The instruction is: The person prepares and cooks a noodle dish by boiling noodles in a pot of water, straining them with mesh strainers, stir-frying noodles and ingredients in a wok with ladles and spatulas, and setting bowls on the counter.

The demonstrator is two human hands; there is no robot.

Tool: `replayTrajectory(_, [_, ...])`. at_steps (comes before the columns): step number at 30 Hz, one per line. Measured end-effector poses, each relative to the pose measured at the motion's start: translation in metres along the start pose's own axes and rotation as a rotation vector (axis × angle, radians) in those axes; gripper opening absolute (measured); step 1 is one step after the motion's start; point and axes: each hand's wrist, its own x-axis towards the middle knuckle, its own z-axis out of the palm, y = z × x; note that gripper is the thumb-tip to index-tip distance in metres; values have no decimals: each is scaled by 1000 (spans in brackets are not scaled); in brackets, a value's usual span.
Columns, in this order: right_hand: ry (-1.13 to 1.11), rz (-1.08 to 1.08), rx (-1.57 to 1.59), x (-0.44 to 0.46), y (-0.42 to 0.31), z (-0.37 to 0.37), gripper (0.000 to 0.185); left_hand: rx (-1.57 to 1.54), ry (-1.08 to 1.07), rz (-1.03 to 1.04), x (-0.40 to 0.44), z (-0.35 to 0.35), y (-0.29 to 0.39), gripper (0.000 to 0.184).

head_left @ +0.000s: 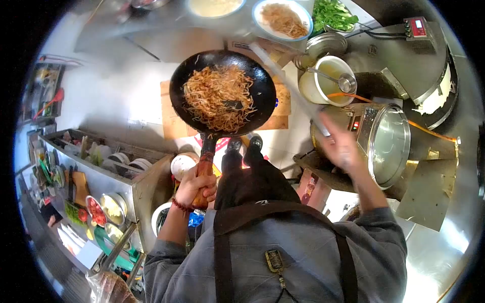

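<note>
Above the floor point(280, 146): one wok point(263, 93) of noodles point(217, 96); my left fingers point(207, 192) are gripping its wooden handle point(205, 164). One long utensil point(290, 88), perhaps a ladle (blurred): my right fingers point(333, 134) are gripping it. Step: I'm probably working the noodles, next move calling for a level wok.

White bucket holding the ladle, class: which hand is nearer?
Right. The right hand is just below the white bucket in the picture; the left hand, on the wok handle, is farther off, lower left.
</note>
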Motion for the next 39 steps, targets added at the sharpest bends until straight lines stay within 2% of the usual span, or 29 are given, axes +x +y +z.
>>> replayTrajectory(1, [-257,290,84,10,-32,16,53,-1,4,0,-3,-1,1,19])
replayTrajectory(3, [-261,198,184,3,-51,81,44,96,-1,-3,-6,-6,2,22])
replayTrajectory(4, [-442,387,347,-7,-58,73,44,121,0,-33,-9,-10,6,23])
replayTrajectory(6, [-591,404,563,-53,-1,57,46,123,24,-34,-13,-13,10,23])
replayTrajectory(8, [-549,64,370,-63,35,23,53,119,46,-41,-17,-14,14,21])
replayTrajectory(10, [-622,52,-78,-12,0,-11,62,93,0,-59,-16,-25,10,19])
replayTrajectory(11, [-702,184,-319,8,-14,-4,67,79,-15,-55,-13,-25,10,19])
replayTrajectory(12, [-708,181,-323,17,-22,13,67,70,-15,-54,-10,-28,11,19])
replayTrajectory(14, [-705,317,-238,18,-23,57,71,79,12,-90,-1,-32,12,19])
replayTrajectory(15, [-769,295,-368,8,-30,75,73,85,-9,-62,10,-33,12,20])
replayTrajectory(16, [-899,473,-135,-10,-38,75,73,94,11,-77,24,-38,12,20])
replayTrajectory(17, [-979,596,-88,-18,-61,72,69,102,29,-96,42,-43,11,20])
replayTrajectory(18, [-981,735,107,-22,-78,70,66,19,17,-108,59,-46,7,19])
replayTrajectory(21, [-658,256,356,-54,-82,79,54,-96,-2,-126,112,-68,-7,16])
replayTrajectory(22, [-669,244,443,-57,-83,80,51,-123,-18,-182,124,-72,-9,16])
replayTrajectory(23, [-802,375,603,-53,-85,75,51,-147,-33,-238,133,-76,-13,16])
replayTrajectory(24, [-803,370,605,-42,-85,65,51,-10,24,-243,139,-77,-17,16])
replayTrajectory(26, [-1012,644,900,-26,-82,49,65,78,83,-275,134,-73,-16,16])
replayTrajectory(27, [-979,788,1209,-28,-76,47,61,167,138,-306,126,-68,-12,16])
replayTrajectory(29, [-970,866,1405,-37,-48,56,57,206,158,-305,103,-59,-2,16])
replayTrajectory(31, [-901,982,1669,-34,-43,47,56,323,87,-338,75,-49,14,22])
replayTrajectory(34, [-825,935,1732,-39,-32,38,52,224,76,-301,24,-26,31,36])
replayTrajectory(35, [-768,886,1802,-42,-33,30,53,229,26,-245,8,-12,41,28])
replayTrajectory(37, [-680,806,1854,-46,-37,6,54,260,-51,-184,-12,0,49,28])
replayTrajectory(39, [-526,839,1880,-48,-45,-29,56,265,-50,-106,-27,21,57,27])
